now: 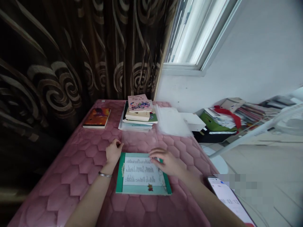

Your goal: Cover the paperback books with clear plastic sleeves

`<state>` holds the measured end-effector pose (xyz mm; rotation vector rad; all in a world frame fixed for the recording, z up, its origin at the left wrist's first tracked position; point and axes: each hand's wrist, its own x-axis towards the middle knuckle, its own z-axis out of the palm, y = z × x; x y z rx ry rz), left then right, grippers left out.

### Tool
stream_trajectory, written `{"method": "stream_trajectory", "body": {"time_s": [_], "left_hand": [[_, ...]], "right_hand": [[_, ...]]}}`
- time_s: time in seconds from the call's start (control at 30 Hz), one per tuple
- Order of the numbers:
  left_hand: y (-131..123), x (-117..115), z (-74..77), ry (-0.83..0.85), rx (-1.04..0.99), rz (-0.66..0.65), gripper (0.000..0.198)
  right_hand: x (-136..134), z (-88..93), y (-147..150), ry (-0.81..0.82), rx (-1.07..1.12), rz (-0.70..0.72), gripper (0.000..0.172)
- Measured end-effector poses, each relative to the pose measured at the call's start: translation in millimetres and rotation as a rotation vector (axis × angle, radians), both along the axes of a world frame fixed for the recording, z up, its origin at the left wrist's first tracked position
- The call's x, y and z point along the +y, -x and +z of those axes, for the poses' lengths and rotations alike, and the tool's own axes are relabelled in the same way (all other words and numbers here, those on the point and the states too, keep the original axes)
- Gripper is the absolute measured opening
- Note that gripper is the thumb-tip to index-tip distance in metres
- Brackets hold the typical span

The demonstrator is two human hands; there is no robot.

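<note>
A green book (139, 187) with a pale printed panel lies flat on the pink padded surface in front of me. Just behind it spreads a clear plastic sheet (139, 138), see-through and hard to outline. At the sheet's left edge, my left hand (114, 152) is closed in a pinch and seems to grip that edge. My right hand (165, 160) hovers over the book's upper right corner, thumb and fingers slightly apart and curved. Nothing shows between those fingers.
Behind stands a stack of books topped by a pink book (140, 103). Clear plastic sheets (174, 121) lie right of it, an orange book (97, 118) to its left. A phone (228, 198) is near my right forearm. A white fan (251, 132) stands beside the table.
</note>
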<state>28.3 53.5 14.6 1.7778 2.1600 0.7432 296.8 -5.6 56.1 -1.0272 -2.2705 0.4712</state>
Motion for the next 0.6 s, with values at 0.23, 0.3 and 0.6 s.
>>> {"method": "stream_trajectory", "body": {"time_s": [0.23,0.3,0.6], "left_hand": [[-0.2,-1.4,0.0,-0.019,-0.011,-0.001,0.009],[0.0,-1.4,-0.1,-0.030,-0.013,-0.001,0.009],[2.5,-0.2,-1.9,-0.061,-0.066,-0.010,0.006]], "right_hand": [[-70.5,-4.0,2.1,0.038,-0.232,0.043,0.037],[-81.7,-4.6,2.7,0.043,-0.267,0.056,0.043],[-86.5,-20.3,3.4,0.036,-0.223,0.039,0.025]]}}
